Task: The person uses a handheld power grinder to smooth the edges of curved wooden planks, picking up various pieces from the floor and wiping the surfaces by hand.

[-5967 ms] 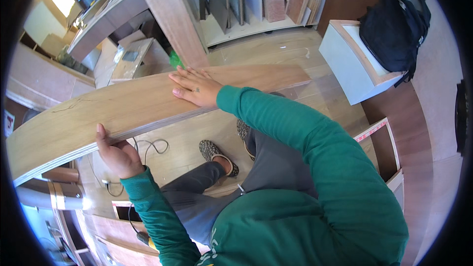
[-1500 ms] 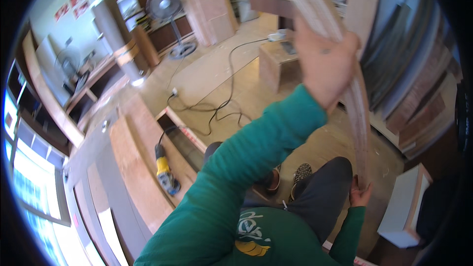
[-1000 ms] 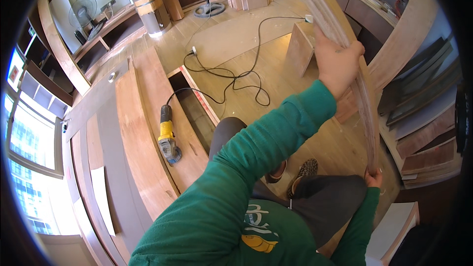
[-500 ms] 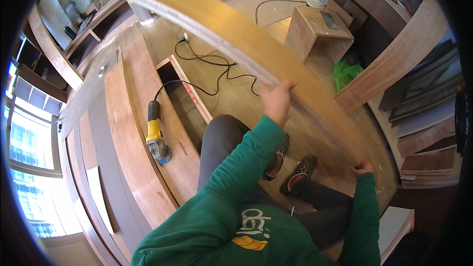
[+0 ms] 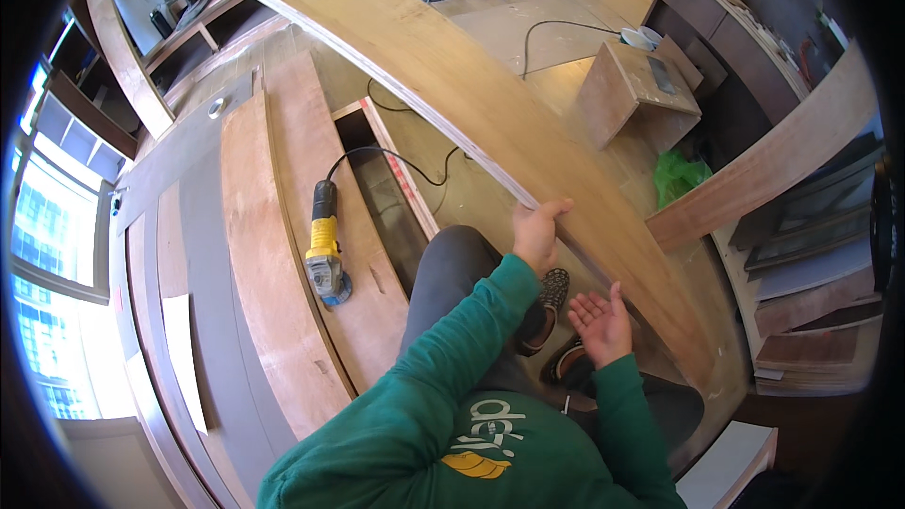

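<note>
Workshop floor [image 5: 330,75]: covered with wood-look planks, lined with timber pieces along both sides.
Long wooden board [image 5: 471,99]: held above the floor, stretched diagonally from upper left to lower right.
Left hand [image 5: 537,236]: closed around the board's near edge, thumb laid on top.
Right hand [image 5: 603,322]: opened palm up, just beside that edge; contact cannot be told.
Yellow-and-black power tool [image 5: 323,240]: rested on a wooden panel [image 5: 306,132] at left.

white chest lettering [image 5: 490,426], green sweatshirt [image 5: 429,415]
</note>
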Tool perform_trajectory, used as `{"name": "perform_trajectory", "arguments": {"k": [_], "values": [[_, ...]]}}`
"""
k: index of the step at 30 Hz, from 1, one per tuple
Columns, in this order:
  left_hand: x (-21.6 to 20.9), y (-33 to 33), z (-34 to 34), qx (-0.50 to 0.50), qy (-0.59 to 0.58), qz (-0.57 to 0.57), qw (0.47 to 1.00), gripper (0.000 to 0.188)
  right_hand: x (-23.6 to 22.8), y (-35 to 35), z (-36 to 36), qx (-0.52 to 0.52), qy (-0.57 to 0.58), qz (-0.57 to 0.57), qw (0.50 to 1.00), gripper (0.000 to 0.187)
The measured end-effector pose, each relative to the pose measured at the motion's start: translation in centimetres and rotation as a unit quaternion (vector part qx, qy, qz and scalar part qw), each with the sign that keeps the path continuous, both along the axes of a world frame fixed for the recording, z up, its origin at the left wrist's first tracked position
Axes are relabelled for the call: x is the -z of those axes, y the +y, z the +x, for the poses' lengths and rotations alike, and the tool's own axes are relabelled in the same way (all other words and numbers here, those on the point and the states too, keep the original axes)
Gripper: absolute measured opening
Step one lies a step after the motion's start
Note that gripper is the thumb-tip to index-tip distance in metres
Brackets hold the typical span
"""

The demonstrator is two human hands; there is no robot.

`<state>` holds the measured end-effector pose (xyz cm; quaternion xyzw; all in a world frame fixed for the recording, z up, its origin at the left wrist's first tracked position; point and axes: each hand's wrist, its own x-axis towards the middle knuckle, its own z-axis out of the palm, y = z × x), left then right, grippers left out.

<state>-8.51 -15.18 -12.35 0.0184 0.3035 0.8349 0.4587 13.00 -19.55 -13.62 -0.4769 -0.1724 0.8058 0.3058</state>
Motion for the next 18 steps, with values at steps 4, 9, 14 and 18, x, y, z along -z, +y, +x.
{"name": "perform_trajectory", "arguments": {"k": [4, 9, 14, 18], "values": [[-0.1, -1.8, -0.1, 0.051, 0.002, -0.012, 0.999, 0.030, 0.0, -1.8, -2.6, -0.107, 0.034, 0.013, 0.994, 0.079], [0.8, -3.9, -0.1, 0.086, 0.061, -0.063, 0.992, 0.033, 0.6, -1.9, -5.2, 0.003, 0.132, -0.006, 0.991, 0.078], [0.6, -5.7, 0.4, 0.180, 0.025, -0.073, 0.981, 0.039, 2.3, -0.2, -6.7, 0.125, 0.215, 0.009, 0.969, 0.070], [2.7, -6.0, 0.7, 0.209, 0.042, -0.019, 0.977, 0.038, 4.4, 1.6, -5.4, 0.186, 0.216, 0.022, 0.958, 0.049]]}}
